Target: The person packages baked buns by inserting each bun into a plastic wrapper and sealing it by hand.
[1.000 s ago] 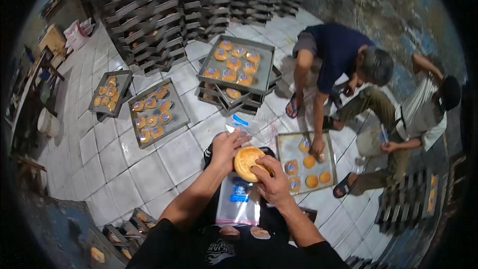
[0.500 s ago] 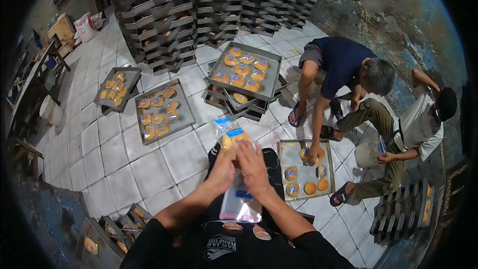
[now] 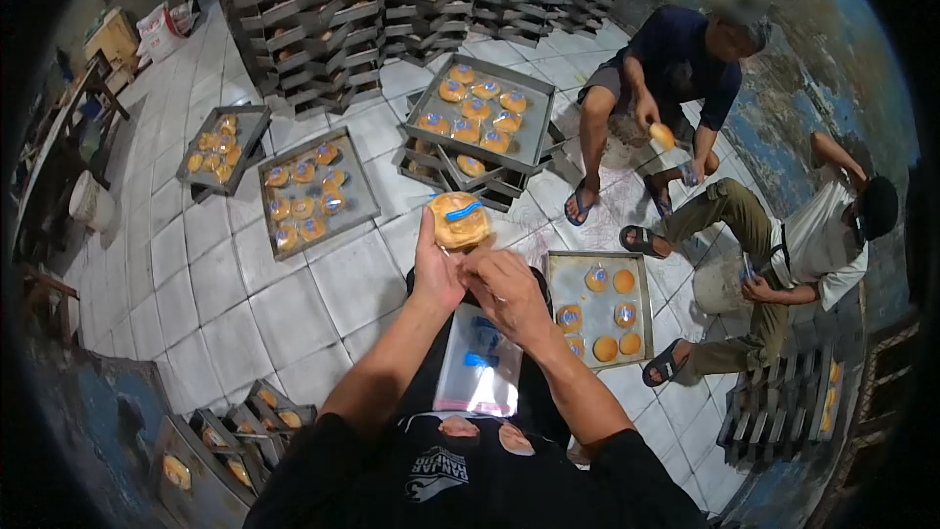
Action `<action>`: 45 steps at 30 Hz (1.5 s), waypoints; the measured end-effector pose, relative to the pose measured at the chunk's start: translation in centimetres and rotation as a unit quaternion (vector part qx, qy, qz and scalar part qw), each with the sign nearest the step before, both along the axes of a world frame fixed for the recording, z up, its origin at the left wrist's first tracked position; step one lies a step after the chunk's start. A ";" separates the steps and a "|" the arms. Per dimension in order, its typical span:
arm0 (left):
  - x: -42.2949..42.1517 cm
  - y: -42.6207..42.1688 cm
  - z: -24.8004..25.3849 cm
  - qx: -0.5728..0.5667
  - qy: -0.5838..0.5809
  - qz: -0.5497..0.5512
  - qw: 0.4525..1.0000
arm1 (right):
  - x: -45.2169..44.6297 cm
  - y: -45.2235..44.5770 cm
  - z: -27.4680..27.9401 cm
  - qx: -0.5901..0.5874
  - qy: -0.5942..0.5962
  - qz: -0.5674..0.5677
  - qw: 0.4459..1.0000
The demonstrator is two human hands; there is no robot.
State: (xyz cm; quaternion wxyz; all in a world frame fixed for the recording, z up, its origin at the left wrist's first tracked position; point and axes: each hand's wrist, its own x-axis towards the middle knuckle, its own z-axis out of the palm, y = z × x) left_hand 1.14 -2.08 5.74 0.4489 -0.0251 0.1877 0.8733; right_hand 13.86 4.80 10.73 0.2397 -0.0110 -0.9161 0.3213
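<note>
A round golden bun (image 3: pixel 458 219) in a clear bag with a blue label is held up in front of me. My left hand (image 3: pixel 437 269) grips it from the left, fingers along its edge. Just below the bun, my right hand (image 3: pixel 507 292) is pinched near the bag's lower end; what its fingertips hold is too small to make out. On my lap lies a stack of clear plastic bags (image 3: pixel 478 372) with blue print, below both hands.
Right of my knees is a tray (image 3: pixel 587 368) of buns, some bagged. More bun trays (image 3: pixel 541 142) stand ahead, with tall tray stacks behind. One seated person (image 3: pixel 676 69) holds a bun; another person (image 3: pixel 822 225) sits further right beside a bucket (image 3: pixel 718 286).
The bun from my right hand is now inside a bag and held upright in my left hand. My right hand has dropped below it. The nearer co-worker has sat up, lifting a bun off the tray.
</note>
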 end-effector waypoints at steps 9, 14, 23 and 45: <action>-3.5 -2.8 -1.7 -0.040 -0.004 0.004 0.999 | 2.9 -3.4 1.0 -0.484 -0.184 0.331 0.789; -0.4 -2.4 -0.7 -0.089 -0.036 -0.036 0.995 | -0.5 -2.3 -1.7 -0.232 -0.009 0.064 0.971; -2.4 -4.1 -3.2 -0.110 -0.045 0.043 0.992 | 1.8 -2.6 -0.4 -0.364 -0.025 0.033 0.931; -3.2 -5.9 -0.6 -0.089 0.003 -0.019 0.996 | 3.7 -1.8 -0.6 -0.365 -0.066 0.036 0.928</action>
